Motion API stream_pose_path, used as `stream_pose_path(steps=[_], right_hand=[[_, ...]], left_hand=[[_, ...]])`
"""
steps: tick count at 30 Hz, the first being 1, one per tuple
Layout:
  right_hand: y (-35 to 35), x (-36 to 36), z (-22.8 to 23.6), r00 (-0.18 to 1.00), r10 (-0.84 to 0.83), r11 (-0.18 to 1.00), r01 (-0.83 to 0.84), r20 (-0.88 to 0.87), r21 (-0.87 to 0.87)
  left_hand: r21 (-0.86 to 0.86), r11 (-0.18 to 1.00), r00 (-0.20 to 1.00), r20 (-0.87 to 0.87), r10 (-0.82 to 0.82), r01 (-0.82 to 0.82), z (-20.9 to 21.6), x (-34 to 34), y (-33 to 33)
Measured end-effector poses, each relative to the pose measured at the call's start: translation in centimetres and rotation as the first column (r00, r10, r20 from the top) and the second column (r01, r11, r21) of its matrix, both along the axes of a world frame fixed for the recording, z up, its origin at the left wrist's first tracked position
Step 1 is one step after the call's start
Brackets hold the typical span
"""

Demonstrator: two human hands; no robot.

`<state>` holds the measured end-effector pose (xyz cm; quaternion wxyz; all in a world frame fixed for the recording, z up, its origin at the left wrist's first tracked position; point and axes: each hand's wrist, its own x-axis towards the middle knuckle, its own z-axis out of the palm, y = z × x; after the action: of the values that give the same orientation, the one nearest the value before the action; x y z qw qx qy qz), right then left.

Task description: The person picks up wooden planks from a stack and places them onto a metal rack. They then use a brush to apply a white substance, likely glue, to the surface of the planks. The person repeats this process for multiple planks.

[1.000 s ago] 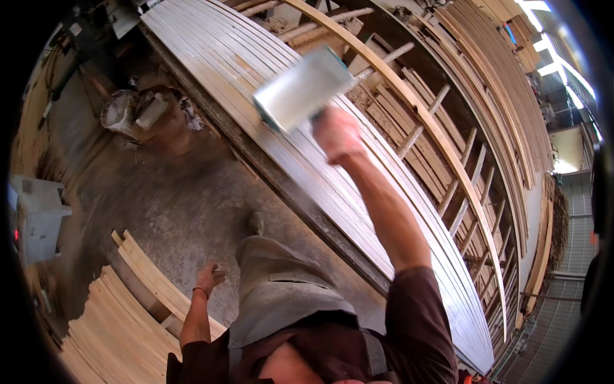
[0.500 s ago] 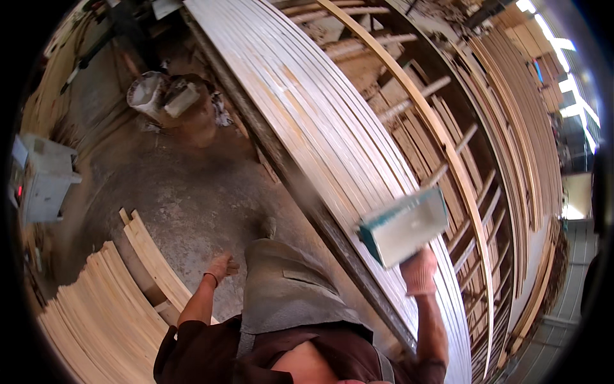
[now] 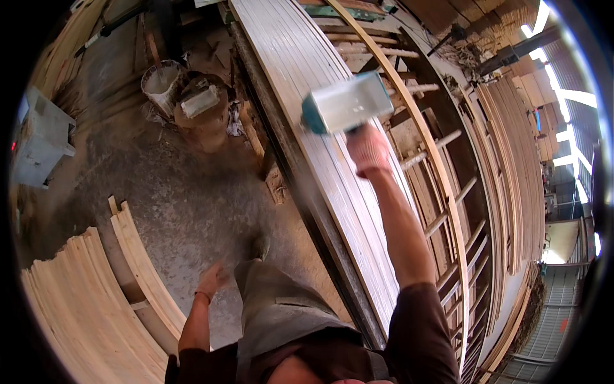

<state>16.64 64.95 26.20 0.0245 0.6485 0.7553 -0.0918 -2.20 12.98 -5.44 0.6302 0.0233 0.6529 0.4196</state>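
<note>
In a pinkish knit glove, my right hand (image 3: 369, 148) is closed on a box-shaped tool (image 3: 350, 104), white inside with a teal end and rim. Its white hollow faces up towards me, and it sits over a row of long boards (image 3: 275, 48) with a wet-looking whitish sheen. Whether the tool touches the boards I cannot tell. Low at my left side, away from the boards, hangs my left hand (image 3: 214, 280), its fingers smeared by motion. Nothing can be made out in it.
A dark beam (image 3: 320, 240) edges the boards on my side. Beyond them runs a rack with wooden rungs (image 3: 441, 142). At the left stand a whitish bucket (image 3: 161, 82), a round stump-like stand (image 3: 203, 131) and a grey box (image 3: 46, 137). Planks (image 3: 89, 301) are stacked at lower left.
My right hand has carried the box-shaped tool forward and to the left along the boards, the arm stretching out. The view has shifted a little. My left hand has swung slightly lower.
</note>
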Motion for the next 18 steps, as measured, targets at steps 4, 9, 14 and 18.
stream_pose_path(steps=[4, 9, 14, 18], right_hand=[[8.1, -8.2, -1.3, 0.979, 0.133, 0.989, -0.121, -0.153, 0.085], [17.1, -9.1, -5.7, 0.94, 0.338, 0.915, -0.316, -0.047, 0.251], [4.9, -2.2, -1.6, 0.949, 0.189, 0.981, -0.171, -0.253, 0.094], [-7.7, 10.0, 1.0, 0.96, 0.15, 0.989, -0.146, -0.235, 0.037]], left_hand=[[-0.144, 0.939, 0.95, -0.019, 0.313, -0.312, 1.3, -0.9, -3.9], [-0.318, 0.886, 0.929, 0.038, 0.368, -0.338, -1.7, -0.7, -10.6], [-0.46, 0.867, 0.942, 0.162, 0.295, -0.192, -1.8, 1.0, -12.1], [-0.276, 0.96, 0.881, 0.44, 0.174, -0.051, -5.1, -0.2, -8.0]])
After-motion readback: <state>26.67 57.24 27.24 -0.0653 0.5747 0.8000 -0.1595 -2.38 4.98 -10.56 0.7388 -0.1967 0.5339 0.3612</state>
